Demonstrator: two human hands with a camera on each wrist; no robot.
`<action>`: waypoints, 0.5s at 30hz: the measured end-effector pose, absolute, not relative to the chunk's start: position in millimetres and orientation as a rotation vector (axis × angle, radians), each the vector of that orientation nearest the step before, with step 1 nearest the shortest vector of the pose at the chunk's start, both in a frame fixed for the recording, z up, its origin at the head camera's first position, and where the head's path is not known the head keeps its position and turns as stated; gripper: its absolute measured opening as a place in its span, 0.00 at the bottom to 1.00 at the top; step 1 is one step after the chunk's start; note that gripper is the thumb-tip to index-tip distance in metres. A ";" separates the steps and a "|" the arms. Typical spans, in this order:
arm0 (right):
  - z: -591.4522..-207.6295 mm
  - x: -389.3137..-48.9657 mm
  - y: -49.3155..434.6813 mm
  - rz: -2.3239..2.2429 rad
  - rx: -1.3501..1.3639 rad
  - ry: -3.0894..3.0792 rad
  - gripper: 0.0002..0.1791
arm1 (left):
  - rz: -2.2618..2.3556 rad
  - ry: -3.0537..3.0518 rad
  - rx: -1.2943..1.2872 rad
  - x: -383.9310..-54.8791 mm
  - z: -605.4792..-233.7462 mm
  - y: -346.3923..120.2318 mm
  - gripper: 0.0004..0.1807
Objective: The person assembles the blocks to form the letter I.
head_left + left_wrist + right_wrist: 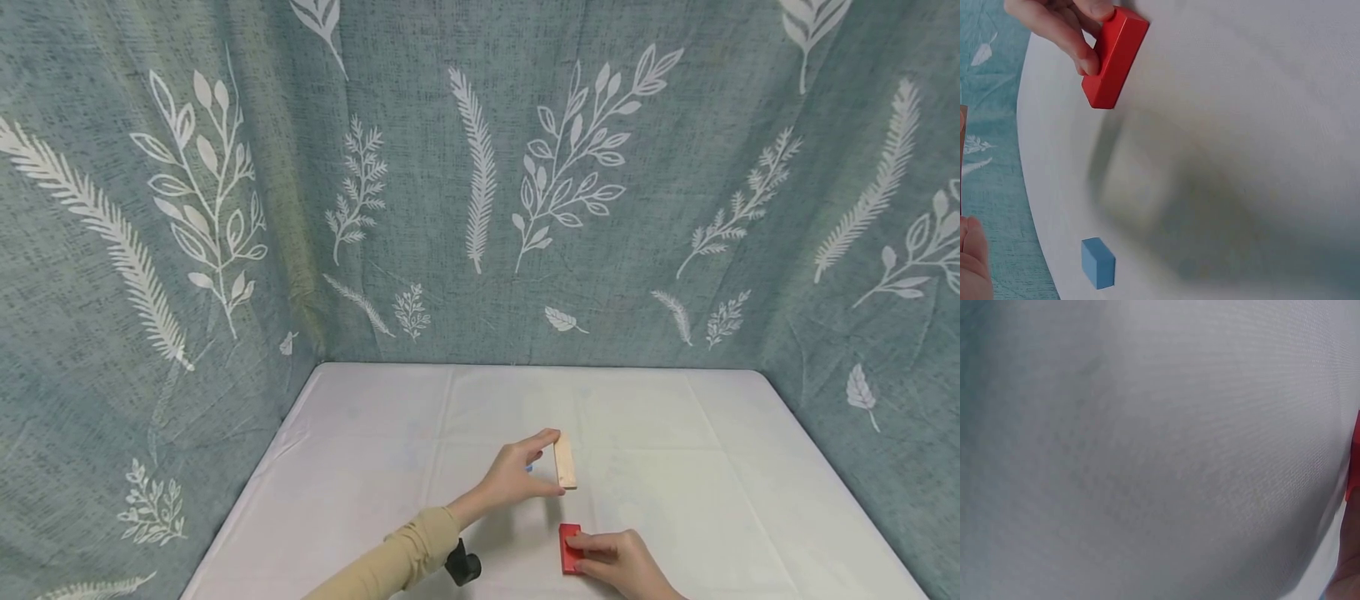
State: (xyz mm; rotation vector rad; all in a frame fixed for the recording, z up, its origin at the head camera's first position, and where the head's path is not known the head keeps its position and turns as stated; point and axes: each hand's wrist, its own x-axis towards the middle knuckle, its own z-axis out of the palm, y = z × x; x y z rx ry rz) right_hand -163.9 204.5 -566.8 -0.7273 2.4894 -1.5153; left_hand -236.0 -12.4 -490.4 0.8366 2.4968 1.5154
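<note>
My left hand [513,473] grips a pale wooden block [565,461] by its ends, thumb at the near end and fingers at the far one. Nearer to me, my right hand [622,560] pinches a red block [569,550] between thumb and fingers. The left wrist view shows that red block [1116,56] tilted, with a shadow on the cloth below it. A small blue block [1098,264] lies on the table; in the head view the left hand mostly covers it. Only a sliver of the red block [1355,459] shows at the right wrist view's edge.
A white cloth covers the table [660,467]. Green-blue curtains [480,183] with white leaf prints hang behind it and along both sides. A black device [462,563] sits by the left forearm's tan sleeve [405,550].
</note>
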 end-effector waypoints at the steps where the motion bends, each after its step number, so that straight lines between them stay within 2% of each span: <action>1: -566.8 -163.6 204.7 -1.521 -0.739 2.492 0.19 | 1.514 2.499 0.839 -235.9 -491.3 -11.9 0.42; 15: -570.2 -164.0 205.4 -1.523 -0.756 2.488 0.20 | 1.515 2.503 0.820 -233.4 -507.8 -4.7 0.42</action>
